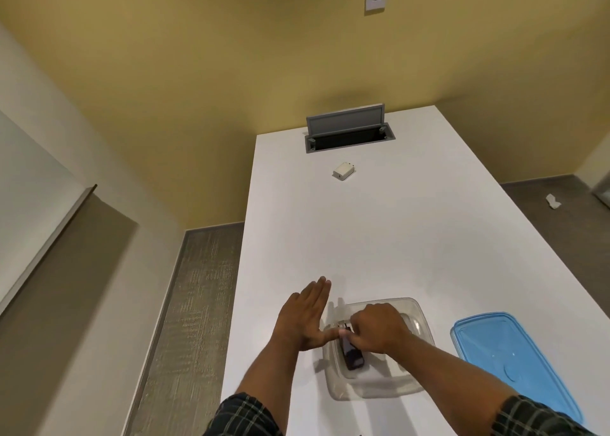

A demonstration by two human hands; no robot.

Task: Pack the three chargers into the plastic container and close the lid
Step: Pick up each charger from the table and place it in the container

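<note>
Black charger (352, 353) lengthwise in clear container (419, 316), right hand (379, 328) clamped on it, left hand (305, 316) flat-fingered beside; blue lid (515, 359) right, white charger (343, 170) far beyond.

A black charger (352, 349) is held by the right hand (379, 328) inside the clear container (419, 320) on the white tabletop (396, 237). The left hand (305, 316) is spread flat beside it. A blue lid (515, 359) and a white charger (343, 170) are seen apart.
</note>
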